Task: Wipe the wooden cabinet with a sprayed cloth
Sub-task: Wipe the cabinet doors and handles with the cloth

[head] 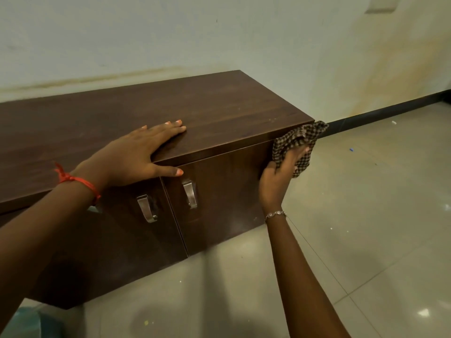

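Observation:
A long, low, dark wooden cabinet (219, 106) stands against the wall, with two front doors and metal handles (189, 193). My left hand (136, 154) lies flat on the cabinet's top near its front edge, fingers straight, thumb hanging over the door. My right hand (280, 176) grips a brown checked cloth (296, 140) and presses it against the cabinet's right front corner, just below the top. Part of the cloth sticks out past the corner.
A pale wall (219, 32) runs behind the cabinet, with a dark skirting board (378, 113) to the right. Light floor tiles (366, 215) spread out in front and to the right, with a few small specks. A teal object (31, 320) shows at the bottom left.

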